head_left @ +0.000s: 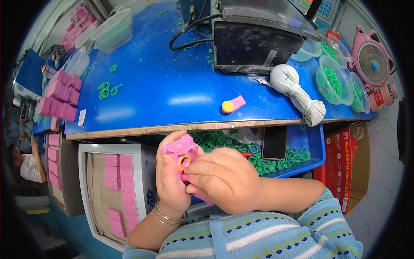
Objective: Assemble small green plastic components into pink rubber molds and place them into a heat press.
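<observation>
Pink plastic piece (pixel 183 149) gripped in left hand (pixel 170 181), fingers curled around; right hand (pixel 226 179) fingertips pinching orange ring (pixel 183 162) against it. Green rings (pixel 276 159) in blue tray (pixel 317 149) behind.

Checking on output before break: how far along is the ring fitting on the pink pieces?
Done: pink pieces lie in rows in the white box. In hand: left hand holds a pink piece; right hand presses an orange ring onto it. Left: many green rings in the blue tray.
</observation>
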### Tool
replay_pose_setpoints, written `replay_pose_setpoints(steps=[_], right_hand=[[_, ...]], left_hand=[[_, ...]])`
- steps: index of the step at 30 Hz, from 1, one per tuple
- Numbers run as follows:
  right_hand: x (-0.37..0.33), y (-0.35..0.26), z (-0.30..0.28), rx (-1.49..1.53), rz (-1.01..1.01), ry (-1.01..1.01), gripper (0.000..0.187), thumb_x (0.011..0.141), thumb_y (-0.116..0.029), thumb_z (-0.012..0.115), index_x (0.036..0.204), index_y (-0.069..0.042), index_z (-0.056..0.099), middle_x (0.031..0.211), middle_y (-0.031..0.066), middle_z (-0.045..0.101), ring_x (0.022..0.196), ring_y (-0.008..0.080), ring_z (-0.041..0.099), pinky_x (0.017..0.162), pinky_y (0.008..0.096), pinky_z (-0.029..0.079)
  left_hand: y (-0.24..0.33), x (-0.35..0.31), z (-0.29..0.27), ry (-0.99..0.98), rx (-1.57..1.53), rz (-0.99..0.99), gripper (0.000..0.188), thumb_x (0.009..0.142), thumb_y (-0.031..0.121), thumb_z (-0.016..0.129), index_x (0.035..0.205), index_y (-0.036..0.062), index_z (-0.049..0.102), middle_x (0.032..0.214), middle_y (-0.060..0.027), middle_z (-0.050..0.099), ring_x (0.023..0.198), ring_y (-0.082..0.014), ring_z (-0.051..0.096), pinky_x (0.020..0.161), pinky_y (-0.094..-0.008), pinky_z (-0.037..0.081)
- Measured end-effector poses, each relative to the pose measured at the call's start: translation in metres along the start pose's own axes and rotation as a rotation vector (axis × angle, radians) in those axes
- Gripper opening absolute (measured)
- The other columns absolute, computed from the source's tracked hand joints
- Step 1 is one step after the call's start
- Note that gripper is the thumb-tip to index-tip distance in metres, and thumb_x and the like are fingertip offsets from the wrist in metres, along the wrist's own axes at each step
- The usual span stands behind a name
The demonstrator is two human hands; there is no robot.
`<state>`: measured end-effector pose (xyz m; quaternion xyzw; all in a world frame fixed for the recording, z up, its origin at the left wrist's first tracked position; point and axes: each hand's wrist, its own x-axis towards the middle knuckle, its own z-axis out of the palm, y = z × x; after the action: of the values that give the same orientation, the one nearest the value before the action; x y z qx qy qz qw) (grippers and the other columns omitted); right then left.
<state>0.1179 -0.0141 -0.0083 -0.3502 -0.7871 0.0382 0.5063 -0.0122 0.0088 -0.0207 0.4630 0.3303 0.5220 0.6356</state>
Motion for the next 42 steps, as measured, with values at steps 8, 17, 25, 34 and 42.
replay_pose_setpoints(steps=[8, 17, 25, 34, 42], right_hand=[[0.003, -0.006, -0.013, 0.033, 0.163, -0.280, 0.033, 0.073, -0.013, 0.069, 0.098, -0.001, 0.052, 0.081, 0.0100, 0.062, 0.070, 0.0233, 0.062, 0.058, 0.0311, 0.047], [0.008, 0.007, -0.029, 0.455, 0.840, -0.226, 0.020, 0.077, -0.009, 0.069, 0.085, 0.000, 0.053, 0.074, 0.0094, 0.061, 0.070, 0.0149, 0.062, 0.060, 0.0282, 0.048], [-0.008, -0.001, 0.005, 1.081, 0.790, 0.114, 0.007, 0.079, -0.003, 0.065, 0.079, 0.000, 0.058, 0.094, 0.0122, 0.063, 0.101, 0.0195, 0.055, 0.085, 0.0314, 0.045], [-0.005, 0.018, -0.022, 0.253, 0.368, -0.108, 0.014, 0.075, -0.008, 0.064, 0.088, -0.005, 0.061, 0.090, 0.0087, 0.060, 0.089, 0.0253, 0.055, 0.080, 0.0369, 0.040], [-0.005, 0.015, -0.021, -0.002, 0.211, -0.093, 0.024, 0.065, 0.000, 0.068, 0.088, -0.004, 0.062, 0.081, 0.0068, 0.060, 0.078, 0.0215, 0.057, 0.069, 0.0334, 0.039]], left_hand=[[-0.008, 0.000, -0.006, -0.036, 0.391, 0.233, 0.056, 0.094, 0.046, 0.031, 0.122, -0.0024, 0.038, 0.095, -0.0134, 0.056, 0.080, -0.0159, 0.053, 0.071, -0.0269, 0.044], [0.015, 0.012, -0.044, 0.069, 0.319, 0.344, 0.053, 0.091, 0.043, 0.041, 0.108, -0.0058, 0.051, 0.094, -0.0177, 0.058, 0.060, -0.0146, 0.052, 0.053, -0.0231, 0.043], [0.020, -0.014, -0.017, -0.283, 0.083, -0.332, 0.021, 0.084, 0.005, 0.059, 0.103, -0.0059, 0.059, 0.084, -0.0100, 0.063, 0.070, -0.0105, 0.059, 0.060, -0.0223, 0.049], [0.029, -0.011, -0.014, -0.211, 0.649, 0.004, 0.021, 0.080, 0.003, 0.061, 0.100, -0.0019, 0.062, 0.078, -0.0104, 0.063, 0.061, -0.0125, 0.061, 0.055, -0.0231, 0.047], [0.019, -0.014, -0.012, -0.083, 0.717, 0.107, 0.017, 0.077, 0.003, 0.064, 0.093, -0.0002, 0.061, 0.077, -0.0110, 0.063, 0.061, -0.0160, 0.060, 0.055, -0.0256, 0.046]])
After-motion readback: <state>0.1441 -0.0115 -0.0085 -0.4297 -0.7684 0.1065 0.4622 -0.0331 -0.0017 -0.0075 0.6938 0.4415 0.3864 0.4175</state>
